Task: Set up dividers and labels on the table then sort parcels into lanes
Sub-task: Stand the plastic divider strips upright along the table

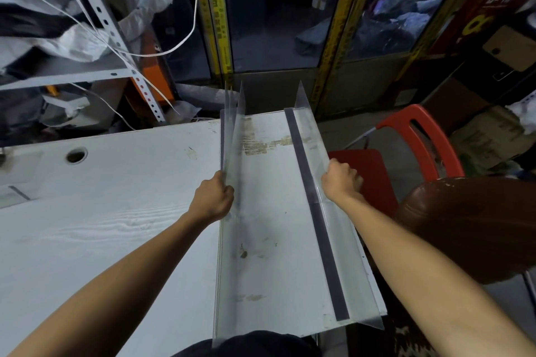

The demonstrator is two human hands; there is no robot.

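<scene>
Head view shows both hands busy with clear acrylic dividers standing on edge along the right end of the white table (116,226). The left hand (214,199) curls round the top edge of the left divider (232,255), which looks like more than one sheet held together, though I cannot tell how many. The right hand (341,181) pinches the top edge of the right divider (311,136), whose dark base strip (319,229) lies flat on the tabletop just inside that hand. Between the two hands runs one bare lane of table. No labels or parcels show on the table. The step in hand seems to be spacing the dividers. To do it well, keep each sheet upright by holding near mid-length, slide rather than lift so the base strip stays flat, and sight down both ends so the lane is equally wide front and back. The right divider overhangs the table's near corner, beside the red chair (406,136), so easing it toward the left hand would be prudent.
</scene>
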